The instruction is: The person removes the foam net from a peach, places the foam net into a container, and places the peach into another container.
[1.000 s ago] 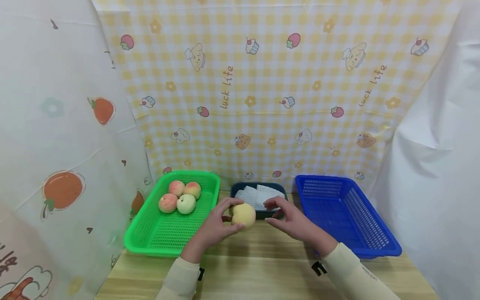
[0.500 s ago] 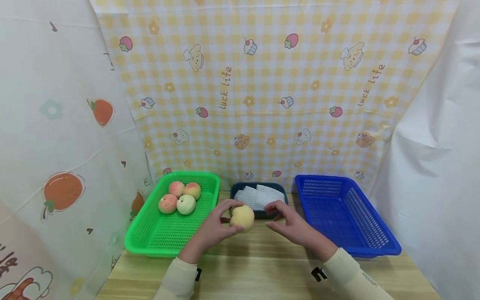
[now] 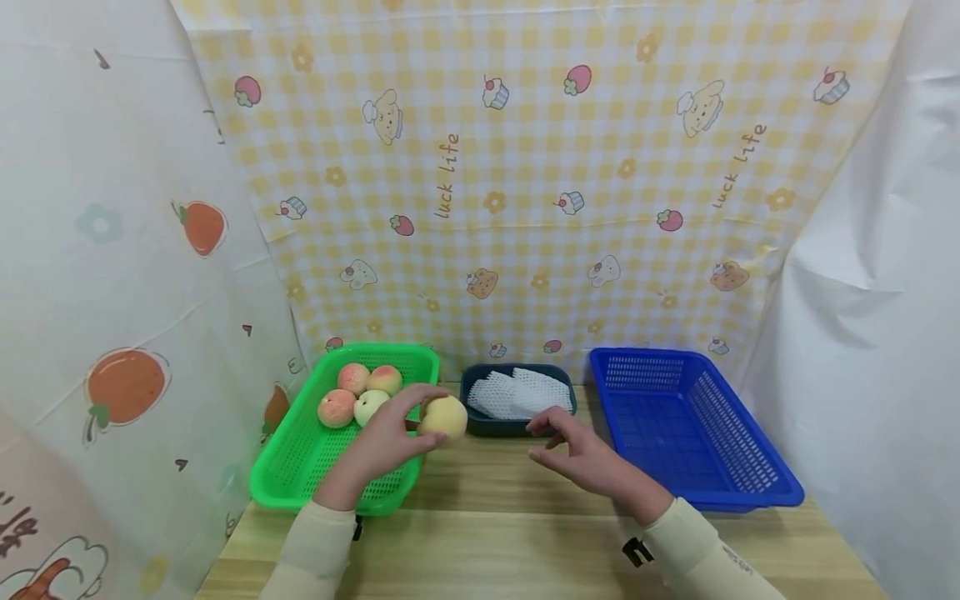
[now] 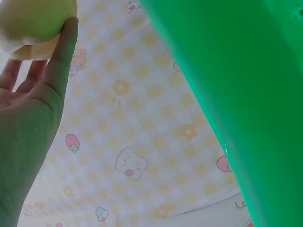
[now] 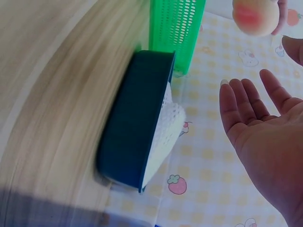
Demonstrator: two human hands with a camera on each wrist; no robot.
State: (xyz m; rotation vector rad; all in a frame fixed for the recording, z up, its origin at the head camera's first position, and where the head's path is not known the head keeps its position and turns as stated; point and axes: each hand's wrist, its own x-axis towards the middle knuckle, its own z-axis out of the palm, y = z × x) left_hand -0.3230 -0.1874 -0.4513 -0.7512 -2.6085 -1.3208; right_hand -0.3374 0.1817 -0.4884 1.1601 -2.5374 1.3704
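A pale yellow peach (image 3: 444, 418) is in my left hand (image 3: 386, 437), held between thumb and fingers beside the right rim of the green basket (image 3: 337, 492). The right wrist view shows a red blush on this peach (image 5: 255, 16); its cleft faces the palm in the left wrist view. My right hand (image 3: 585, 458) hovers in front of the dark teal tray (image 3: 501, 428), fingers loosely bent and holding nothing. White foam net sleeves (image 3: 517, 393) lie in that tray. Several more peaches (image 3: 337, 408), pink and pale green, sit together in the green basket, partly behind my left hand.
A blue basket (image 3: 671, 425) stands at the right, its near rim behind my right forearm. The wooden table (image 3: 480, 533) extends in front of the containers. A checked cloth (image 3: 525, 242) hangs behind, and white sheeting (image 3: 862, 333) closes the right side.
My left hand has carried the peach left, from in front of the teal tray to the green basket's right rim. My right hand has stayed nearly in place.
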